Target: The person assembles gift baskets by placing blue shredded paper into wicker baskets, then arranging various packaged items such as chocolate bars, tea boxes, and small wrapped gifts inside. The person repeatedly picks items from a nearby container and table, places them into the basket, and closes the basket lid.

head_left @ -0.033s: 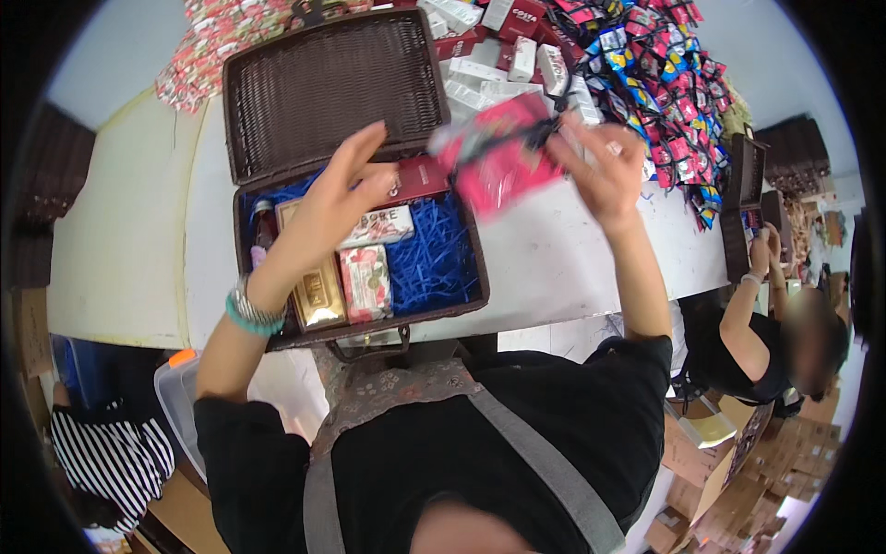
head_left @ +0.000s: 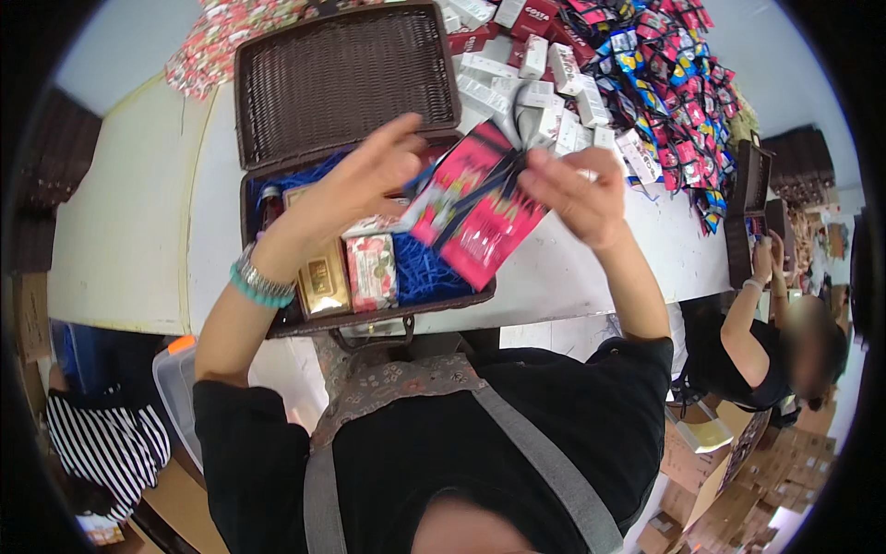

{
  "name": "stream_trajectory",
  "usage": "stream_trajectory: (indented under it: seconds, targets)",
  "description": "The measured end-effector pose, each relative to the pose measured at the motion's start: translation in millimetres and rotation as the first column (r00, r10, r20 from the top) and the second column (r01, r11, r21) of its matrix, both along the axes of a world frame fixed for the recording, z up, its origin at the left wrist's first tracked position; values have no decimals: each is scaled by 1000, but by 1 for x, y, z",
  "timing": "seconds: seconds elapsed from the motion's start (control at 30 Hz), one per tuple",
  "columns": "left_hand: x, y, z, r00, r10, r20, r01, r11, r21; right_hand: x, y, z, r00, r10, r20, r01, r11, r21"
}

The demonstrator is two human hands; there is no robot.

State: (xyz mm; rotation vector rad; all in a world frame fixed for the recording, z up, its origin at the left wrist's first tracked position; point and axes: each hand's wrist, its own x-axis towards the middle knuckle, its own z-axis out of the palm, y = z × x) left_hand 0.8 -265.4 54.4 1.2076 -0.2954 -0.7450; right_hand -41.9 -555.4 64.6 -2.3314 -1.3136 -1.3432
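My right hand (head_left: pixel 577 189) pinches a flat pink packet (head_left: pixel 489 226) at its dark ribbon bow, and the packet hangs tilted over the right side of an open brown wicker hamper (head_left: pixel 397 323). My left hand (head_left: pixel 355 185) is over the hamper's left half, its fingers apart with nothing in them. Below it lie a gold box (head_left: pixel 323 284) and a flower-patterned wrapped block (head_left: pixel 371 272). A small dark bottle (head_left: pixel 271 205) stands at the hamper's left end. Blue shredded paper (head_left: pixel 420 272) lines the inside, partly hidden by the packet.
Behind the hamper's raised lid (head_left: pixel 346 88) lies a heap of floral packets (head_left: pixel 208 55). White boxes (head_left: pixel 489 97) and dark red boxes (head_left: pixel 526 18) are strewn beyond the table (head_left: pixel 572 272). Pink and blue packets (head_left: pixel 683 120) pile up at the right. A co-worker (head_left: pixel 748 346) works at another hamper.
The pink packet has come lower and nearer the hamper, its front now turned more toward me. My left hand has shifted slightly right. The hamper appears a little farther right and higher.
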Motion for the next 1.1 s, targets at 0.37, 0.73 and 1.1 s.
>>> stream_trajectory:
  seconds: [0.37,0.73,1.1]
  targets:
    - [-36,-2,-9,934,97,345,-154,978,143,-19,63,-15,461,596,-658,342,565,751]
    - [-50,-1,-17,836,135,532,-238,962,131,-22,93,-17,108,946,-304,621,175,764]
    - [-51,2,0,874,89,477,-152,984,96,-40,103,-30,172,892,-418,623,230,747]
